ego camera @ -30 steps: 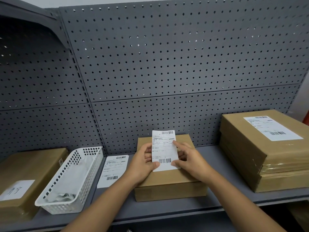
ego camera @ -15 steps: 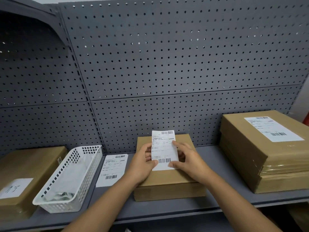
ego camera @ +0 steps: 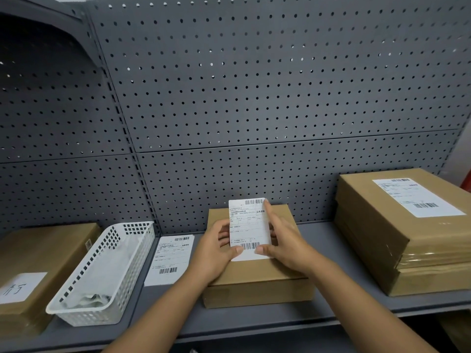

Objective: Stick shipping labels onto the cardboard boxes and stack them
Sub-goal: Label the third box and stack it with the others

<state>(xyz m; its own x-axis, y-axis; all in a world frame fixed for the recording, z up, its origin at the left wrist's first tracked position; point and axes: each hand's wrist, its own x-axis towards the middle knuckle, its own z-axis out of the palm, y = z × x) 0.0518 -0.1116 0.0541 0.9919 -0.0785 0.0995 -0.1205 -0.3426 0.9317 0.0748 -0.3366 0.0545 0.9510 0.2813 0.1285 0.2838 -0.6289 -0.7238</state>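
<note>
A small brown cardboard box (ego camera: pixel 257 278) lies on the grey shelf (ego camera: pixel 331 240) in the middle. Both hands hold a white shipping label (ego camera: pixel 248 225) just above its top. My left hand (ego camera: pixel 216 253) pinches the label's lower left edge with thumb on top. My right hand (ego camera: pixel 285 240) grips the right edge, its forefinger stretched up along that side. The label's top end tilts up off the box. To the right stands a stack of larger boxes (ego camera: pixel 407 250) with a label (ego camera: pixel 415 196) stuck on top.
Another loose label (ego camera: pixel 169 258) lies flat on the shelf left of the box. A white perforated basket (ego camera: pixel 107 271) holds crumpled backing paper. A box with a handwritten white sticker (ego camera: pixel 38 266) sits far left. Grey pegboard (ego camera: pixel 254 98) forms the back wall.
The hands and label stay in nearly the same place; my right forefinger has slid up along the label's right edge.
</note>
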